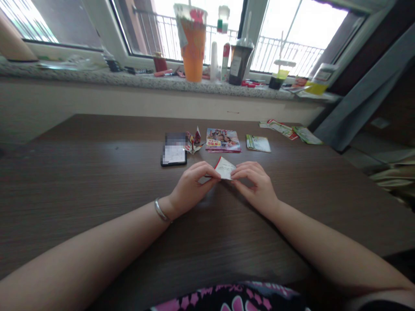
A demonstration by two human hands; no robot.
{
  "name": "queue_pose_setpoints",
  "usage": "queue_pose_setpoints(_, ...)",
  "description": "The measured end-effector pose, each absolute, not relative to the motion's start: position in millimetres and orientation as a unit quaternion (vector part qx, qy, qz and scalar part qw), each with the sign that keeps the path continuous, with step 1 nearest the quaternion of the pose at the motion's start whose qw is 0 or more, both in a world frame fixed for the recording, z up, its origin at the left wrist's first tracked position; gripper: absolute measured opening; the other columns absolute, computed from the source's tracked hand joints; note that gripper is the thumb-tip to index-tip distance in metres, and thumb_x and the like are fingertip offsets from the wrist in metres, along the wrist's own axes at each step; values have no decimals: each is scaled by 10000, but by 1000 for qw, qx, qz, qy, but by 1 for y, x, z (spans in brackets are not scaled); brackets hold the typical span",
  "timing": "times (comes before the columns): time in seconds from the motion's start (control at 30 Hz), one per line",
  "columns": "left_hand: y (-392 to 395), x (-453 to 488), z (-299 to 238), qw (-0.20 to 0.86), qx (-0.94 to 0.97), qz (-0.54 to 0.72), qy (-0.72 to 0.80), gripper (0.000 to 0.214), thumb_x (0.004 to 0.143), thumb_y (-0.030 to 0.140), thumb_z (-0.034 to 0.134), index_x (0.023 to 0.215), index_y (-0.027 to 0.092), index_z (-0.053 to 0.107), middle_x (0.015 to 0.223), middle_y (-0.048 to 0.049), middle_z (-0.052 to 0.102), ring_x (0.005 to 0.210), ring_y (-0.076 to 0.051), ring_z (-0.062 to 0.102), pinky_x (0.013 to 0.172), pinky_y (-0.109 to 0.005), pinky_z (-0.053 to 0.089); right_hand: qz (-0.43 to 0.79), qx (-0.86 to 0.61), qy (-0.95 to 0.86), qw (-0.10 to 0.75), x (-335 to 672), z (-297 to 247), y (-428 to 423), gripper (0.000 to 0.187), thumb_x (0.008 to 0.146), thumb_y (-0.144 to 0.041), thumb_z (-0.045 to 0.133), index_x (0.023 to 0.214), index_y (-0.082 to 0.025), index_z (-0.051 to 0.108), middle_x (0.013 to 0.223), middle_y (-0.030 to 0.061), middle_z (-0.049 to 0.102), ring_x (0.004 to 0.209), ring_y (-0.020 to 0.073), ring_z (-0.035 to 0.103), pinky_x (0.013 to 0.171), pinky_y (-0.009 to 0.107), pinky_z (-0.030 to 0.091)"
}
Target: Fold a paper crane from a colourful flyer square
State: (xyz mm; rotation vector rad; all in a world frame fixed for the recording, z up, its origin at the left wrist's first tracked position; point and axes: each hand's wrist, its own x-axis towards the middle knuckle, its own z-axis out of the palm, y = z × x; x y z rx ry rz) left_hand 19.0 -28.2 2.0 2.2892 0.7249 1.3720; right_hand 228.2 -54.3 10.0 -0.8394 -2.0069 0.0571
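Note:
A small folded piece of paper point(224, 167), white with a red edge, is held between both hands just above the dark table. My left hand point(196, 183) pinches its left corner between thumb and fingers; a silver bracelet point(161, 211) circles that wrist. On the other side, my right hand point(256, 183) grips the right corner the same way. Beyond the hands lie a folded paper crane point(193, 144), a stack of printed leaflets point(223, 140) and a small pile of green and white paper cards point(258, 143). The fingers cover the paper's lower corners.
A phone point(174, 150) lies left of the crane. More printed slips point(292, 131) rest at the table's far right. On the stone windowsill point(136, 79) stand a tall orange drink cup point(193, 47), a dark drink cup point(240, 60) and several bottles. A grey curtain point(359, 90) hangs at right.

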Motion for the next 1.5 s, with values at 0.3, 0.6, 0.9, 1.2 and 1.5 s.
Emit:
queue_pose_setpoints(0.3,-29,21,2,63,863,429,260,111,807,136,603,858,206,673,727,-7,597,751,-151,567,792,-331,489,19,-342,-823,453,224,12,-58,97,823,-151,632,843,-246,632,862,13,715,916,192,630,869,392,497)
queue_pose_setpoints(0.6,-26,20,-3,88,859,423,274,84,790,125,607,782,190,658,712,-11,608,734,-156,563,812,-363,482,31,-359,-811,462,224,11,-57,74,839,-164,620,823,-235,632,853,8,719,883,184,631,857,384,497)
queue_pose_setpoints(0.9,-28,20,-1,95,859,424,272,88,764,100,607,739,183,622,705,-7,601,730,-158,556,803,-356,474,61,-363,-809,459,223,10,-57,71,835,-163,629,843,-233,633,861,15,710,914,190,619,868,379,489)
queue_pose_setpoints(1.2,-30,20,4,56,879,384,277,97,758,109,622,808,188,643,720,-10,587,711,-160,531,705,-304,432,16,-370,-820,436,224,10,-56,40,827,-210,660,797,-235,670,837,30,646,866,186,588,807,365,475)
queue_pose_setpoints(1.5,-33,21,8,4,890,372,263,98,838,192,597,741,184,611,775,-18,627,743,-153,541,743,-308,417,-16,-349,-834,427,221,10,-58,25,819,-214,663,804,-234,667,802,21,650,844,181,590,805,367,488)
